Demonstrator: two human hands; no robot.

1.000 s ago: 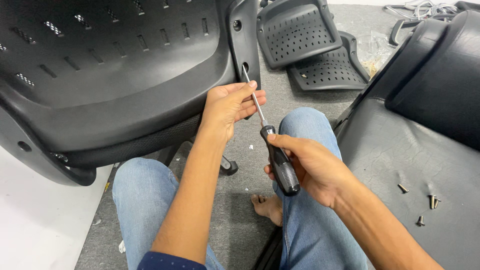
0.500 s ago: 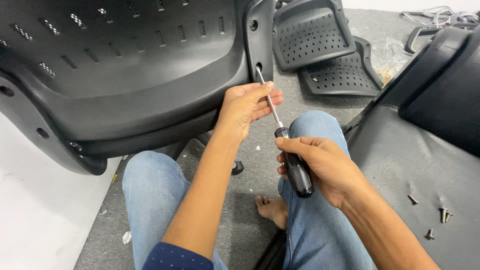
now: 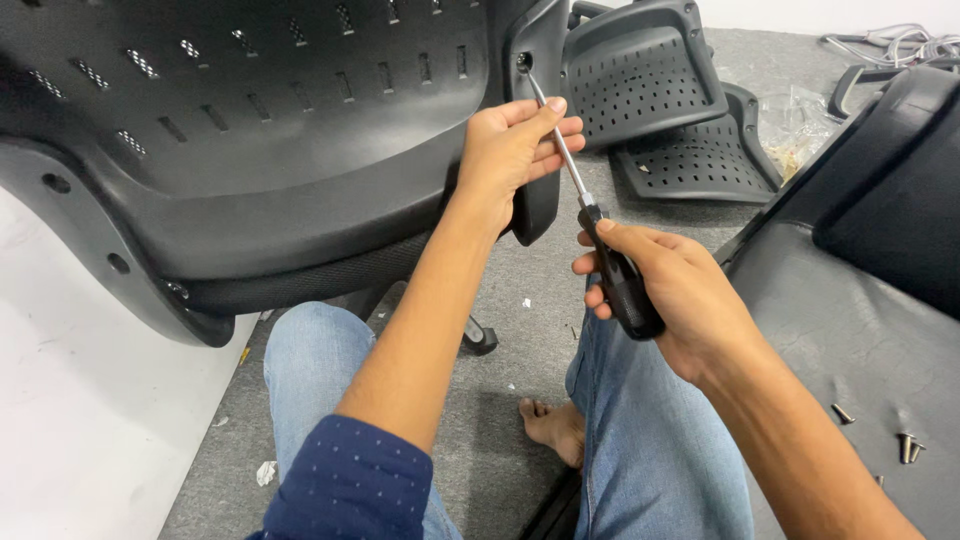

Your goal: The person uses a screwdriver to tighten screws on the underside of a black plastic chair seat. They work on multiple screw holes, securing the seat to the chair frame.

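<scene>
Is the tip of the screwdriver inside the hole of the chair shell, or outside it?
Inside, it seems. The screwdriver shaft runs up past the left hand and ends in the chair shell hole; the tip itself is hidden.
</scene>
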